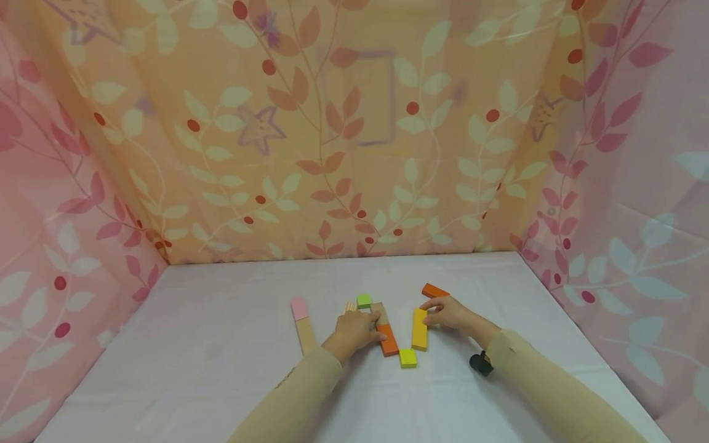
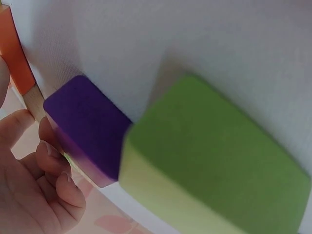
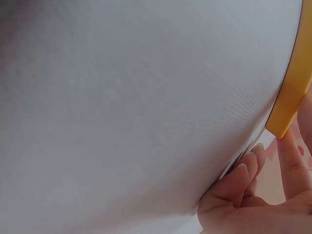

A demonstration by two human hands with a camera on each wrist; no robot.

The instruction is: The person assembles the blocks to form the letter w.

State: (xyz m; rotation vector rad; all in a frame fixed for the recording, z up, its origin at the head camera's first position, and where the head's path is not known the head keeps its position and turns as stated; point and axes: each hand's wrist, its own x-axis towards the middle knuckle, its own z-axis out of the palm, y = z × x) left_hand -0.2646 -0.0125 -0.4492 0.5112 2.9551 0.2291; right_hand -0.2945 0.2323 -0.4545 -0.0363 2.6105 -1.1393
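Note:
My left hand (image 1: pixel 354 332) is beside a slanted row made of a plain wooden block (image 1: pixel 379 307) and an orange block (image 1: pixel 389 344). Its index fingertip touches the wooden block and its thumb lies at the orange one; the other fingers curl inward in the left wrist view. On the right, my right hand (image 1: pixel 451 312) touches a yellow-orange block (image 1: pixel 420 332), index finger at its far end and thumb along its right side. A bright yellow square block (image 1: pixel 408 358) lies between the near ends of the orange and yellow-orange blocks. A small green block (image 1: pixel 363 301) adjoins the wooden block's far end.
Behind the right hand lies another orange block (image 1: pixel 434 290). To the left, a pink block (image 1: pixel 299 308) meets a wooden block (image 1: pixel 306 335). Purple (image 2: pixel 87 126) and green (image 2: pixel 209 151) blocks show by the left wrist. Patterned curtains (image 1: pixel 354 154) border the white table (image 1: pixel 221 320).

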